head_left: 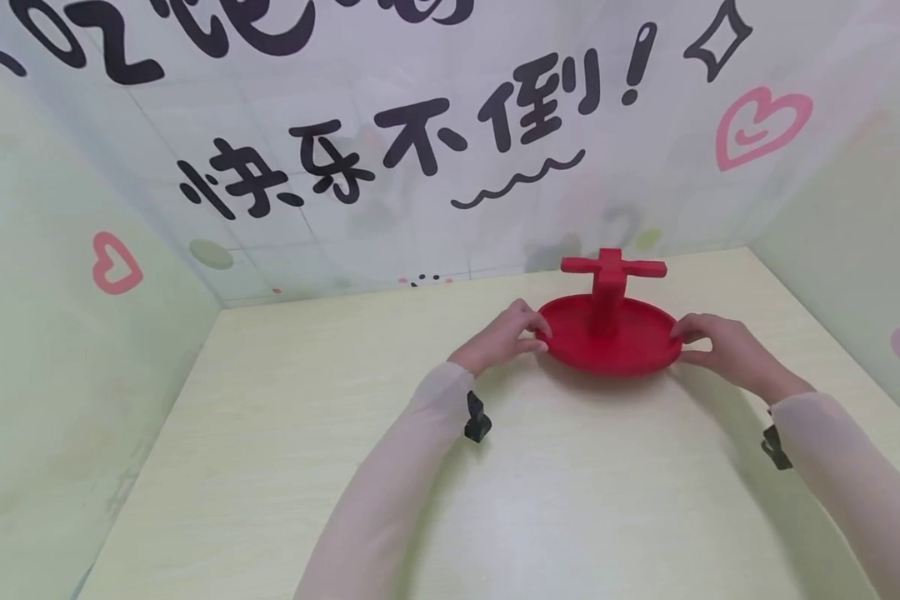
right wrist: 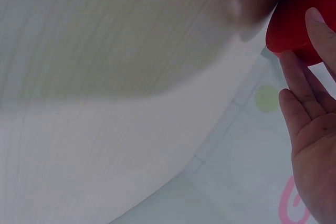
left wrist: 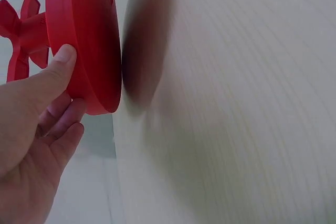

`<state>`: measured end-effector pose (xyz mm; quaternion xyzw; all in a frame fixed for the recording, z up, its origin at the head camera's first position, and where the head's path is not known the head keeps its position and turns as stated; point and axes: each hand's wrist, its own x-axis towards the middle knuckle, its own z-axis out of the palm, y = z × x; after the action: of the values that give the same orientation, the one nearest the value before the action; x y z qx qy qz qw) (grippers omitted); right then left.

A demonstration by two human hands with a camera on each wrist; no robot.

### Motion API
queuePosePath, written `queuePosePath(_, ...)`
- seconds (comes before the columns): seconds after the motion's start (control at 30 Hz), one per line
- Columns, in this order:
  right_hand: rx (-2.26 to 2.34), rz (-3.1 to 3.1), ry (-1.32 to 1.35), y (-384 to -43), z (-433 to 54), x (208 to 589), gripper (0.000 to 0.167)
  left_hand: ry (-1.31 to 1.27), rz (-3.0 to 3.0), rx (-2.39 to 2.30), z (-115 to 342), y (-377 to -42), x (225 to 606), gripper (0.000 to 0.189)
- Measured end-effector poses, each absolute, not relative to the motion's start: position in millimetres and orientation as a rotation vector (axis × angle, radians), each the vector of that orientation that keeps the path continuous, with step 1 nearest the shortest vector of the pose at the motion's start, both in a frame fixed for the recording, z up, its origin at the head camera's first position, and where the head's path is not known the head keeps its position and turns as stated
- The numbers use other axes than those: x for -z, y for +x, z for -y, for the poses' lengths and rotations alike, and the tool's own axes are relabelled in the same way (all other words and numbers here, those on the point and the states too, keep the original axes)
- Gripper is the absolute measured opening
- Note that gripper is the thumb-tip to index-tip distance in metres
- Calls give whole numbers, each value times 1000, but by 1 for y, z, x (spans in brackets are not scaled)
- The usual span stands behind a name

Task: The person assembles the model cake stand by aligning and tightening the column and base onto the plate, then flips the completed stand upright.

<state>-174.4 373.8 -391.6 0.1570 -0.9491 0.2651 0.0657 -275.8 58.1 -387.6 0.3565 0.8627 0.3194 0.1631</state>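
A red round tray [head_left: 633, 354] with a raised rim is near the back right of the table, a dark shadow beneath it. From its middle rises a red post [head_left: 606, 308] topped by crossed arms [head_left: 642, 268]. My left hand [head_left: 502, 335] grips the rim on the left side, and in the left wrist view its thumb [left wrist: 63, 64] presses against the tray's edge. On the opposite side my right hand [head_left: 727, 350] pinches the rim between thumb and fingers. Only a corner of the tray [right wrist: 299, 30] shows in the right wrist view.
The pale wooden table [head_left: 285, 450] runs up to a white back wall [head_left: 390, 242] with dark lettering. Side walls [head_left: 45, 350] stand at left and right. Small black devices [head_left: 477, 418] are strapped at both wrists.
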Motion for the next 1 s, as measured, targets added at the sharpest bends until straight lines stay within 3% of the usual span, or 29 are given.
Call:
queuePosePath(0.43,-862,2858,312,-165,-377,389,34,1175,-2425,-1120,-65,-270,382,28)
queuePosePath(0.67,-837,2786,256,-164,-380,386,29,1113,-2470,-1179,-71,-262,385,35)
queuePosePath(1.0,-882,2755,213,-166,-376,376,28,1122,-2745,-1188,-77,-256,372,30)
